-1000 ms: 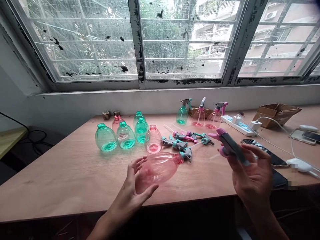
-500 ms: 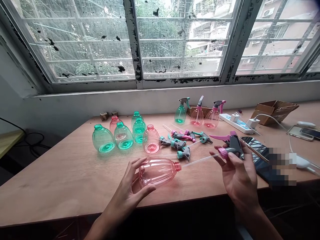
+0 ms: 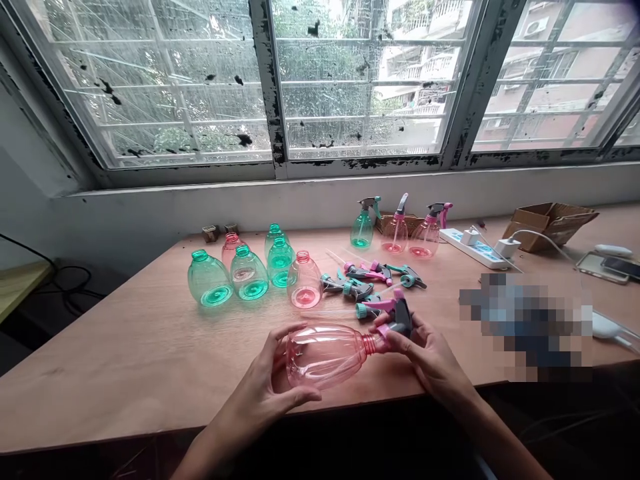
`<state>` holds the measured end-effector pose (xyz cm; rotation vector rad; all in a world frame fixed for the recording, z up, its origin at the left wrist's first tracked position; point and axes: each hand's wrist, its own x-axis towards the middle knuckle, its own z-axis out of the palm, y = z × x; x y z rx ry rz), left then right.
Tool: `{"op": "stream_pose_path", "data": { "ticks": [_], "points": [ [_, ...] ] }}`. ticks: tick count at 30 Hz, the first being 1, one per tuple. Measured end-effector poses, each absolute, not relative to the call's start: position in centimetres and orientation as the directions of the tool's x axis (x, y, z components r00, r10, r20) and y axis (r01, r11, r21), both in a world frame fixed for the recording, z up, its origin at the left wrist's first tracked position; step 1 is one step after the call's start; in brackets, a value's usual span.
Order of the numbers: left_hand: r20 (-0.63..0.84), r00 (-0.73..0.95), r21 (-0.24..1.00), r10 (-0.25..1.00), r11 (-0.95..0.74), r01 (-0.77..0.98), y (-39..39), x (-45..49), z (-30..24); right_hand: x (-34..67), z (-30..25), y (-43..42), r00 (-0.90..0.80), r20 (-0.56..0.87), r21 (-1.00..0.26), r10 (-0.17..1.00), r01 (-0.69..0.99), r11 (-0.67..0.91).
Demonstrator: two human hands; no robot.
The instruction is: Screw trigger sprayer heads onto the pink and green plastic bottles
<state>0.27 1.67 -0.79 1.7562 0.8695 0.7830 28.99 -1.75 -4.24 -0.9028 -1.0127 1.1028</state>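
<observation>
My left hand (image 3: pixel 273 373) is wrapped round the base end of a clear pink spray bottle (image 3: pixel 325 357), which lies on its side above the table's front edge with its neck to the right. In my right hand (image 3: pixel 423 343) is a pink and grey trigger sprayer (image 3: pixel 397 321), its collar at the bottle's mouth. The sprayer's tube is inside the bottle; whether the threads have engaged I cannot tell. Just behind lie several loose trigger sprayers (image 3: pixel 357 288), teal-grey and pink-grey. An upright pink bottle (image 3: pixel 305 283) without a sprayer stands behind the held one.
Several green bottles (image 3: pixel 249 275) and another pink bottle (image 3: pixel 233 247) stand at the back left. Three bottles with sprayers fitted, one green (image 3: pixel 362 230), are near the wall. A power strip (image 3: pixel 473 248) with plugs and an open cardboard box (image 3: pixel 547 223) occupy the right side.
My right hand has moved left with the trigger sprayer, and its tube has slid into the bottle until the collar reaches the neck. The bottle has shifted slightly right and down.
</observation>
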Motion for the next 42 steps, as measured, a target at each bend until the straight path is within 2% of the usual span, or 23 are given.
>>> {"op": "stream_pose_path", "data": {
  "ticks": [2,5,11,16,20,27,32,37,42],
  "points": [
    [0.106,0.534,0.949,0.839,-0.245,0.197,1.7,0.2,-0.9,29.0,-4.3,-1.8,0.073,0.191,-0.955,0.979,-0.219,0.203],
    [0.106,0.544,0.944,0.832,-0.256,0.207,1.6,0.1,-1.0,29.1,-4.4,-1.9,0.014,0.123,-0.982,0.992,-0.144,0.123],
    [0.136,0.564,0.872,0.814,-0.369,0.323,1.4,-0.1,-1.0,29.7,-4.2,-2.2,-0.012,0.053,-0.999,0.999,-0.009,0.053],
    [0.119,0.571,0.903,0.812,-0.328,0.278,1.5,-0.1,-1.2,29.7,-4.5,-2.0,0.002,-0.028,-0.997,1.000,0.068,-0.028],
    [0.039,0.601,0.885,0.798,-0.307,0.350,1.6,-0.1,-1.0,29.5,-4.8,-2.0,-0.071,-0.035,-0.998,0.997,0.059,-0.030],
    [0.047,0.618,0.834,0.785,-0.372,0.409,1.5,-0.6,-1.0,29.3,-4.0,-2.4,-0.140,-0.030,-0.999,0.990,0.033,-0.026],
    [0.038,0.630,0.822,0.776,-0.383,0.421,1.3,-1.0,-0.8,29.2,-4.0,-2.7,-0.100,-0.019,-0.998,0.995,-0.059,-0.025],
    [0.009,0.614,0.847,0.789,-0.333,0.415,1.3,-0.9,-0.5,29.2,-4.2,-2.7,-0.086,0.002,-0.999,0.996,-0.053,-0.002],
    [0.047,0.637,0.823,0.770,-0.391,0.413,1.3,-0.7,-0.7,29.4,-4.1,-2.7,-0.036,0.003,-0.996,0.999,-0.088,0.000]
  ]
}}
